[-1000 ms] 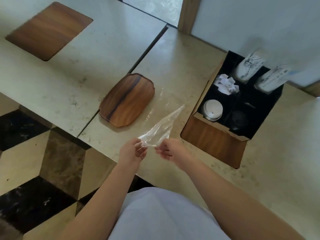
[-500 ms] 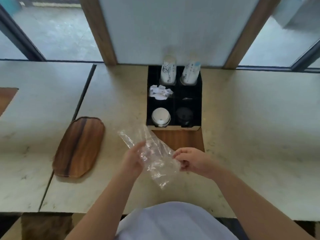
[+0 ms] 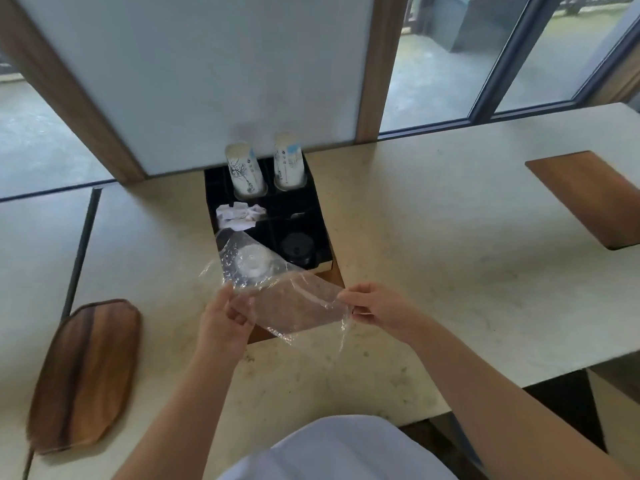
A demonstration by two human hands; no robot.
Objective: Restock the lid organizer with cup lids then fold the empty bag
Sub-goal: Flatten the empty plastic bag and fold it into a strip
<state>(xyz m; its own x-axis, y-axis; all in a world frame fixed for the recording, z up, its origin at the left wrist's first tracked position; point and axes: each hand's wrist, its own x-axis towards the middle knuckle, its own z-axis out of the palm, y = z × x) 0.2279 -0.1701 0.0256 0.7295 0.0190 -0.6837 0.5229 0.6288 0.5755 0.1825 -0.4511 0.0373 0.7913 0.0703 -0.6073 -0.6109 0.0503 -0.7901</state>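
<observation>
A clear empty plastic bag [image 3: 294, 303] is stretched between my two hands above the counter. My left hand [image 3: 225, 317] pinches its left edge and my right hand [image 3: 374, 308] pinches its right edge. Behind the bag sits the black lid organizer [image 3: 320, 216] with wooden sides. Its front left compartment holds white cup lids [image 3: 251, 263], seen through the bag. Black lids [image 3: 297, 247] fill the front right compartment.
Two stacks of paper cups [image 3: 244, 171] stand in the organizer's back compartments, with crumpled white paper [image 3: 239, 214] in the middle left one. A wooden tray [image 3: 83, 375] lies at the left, a wooden inset [image 3: 588, 195] at the right. The counter's front edge runs near my body.
The bag has been spread flat and wider between my hands, which moved apart. The camera view shifted right and tilted up, so the organizer now sits closer to centre.
</observation>
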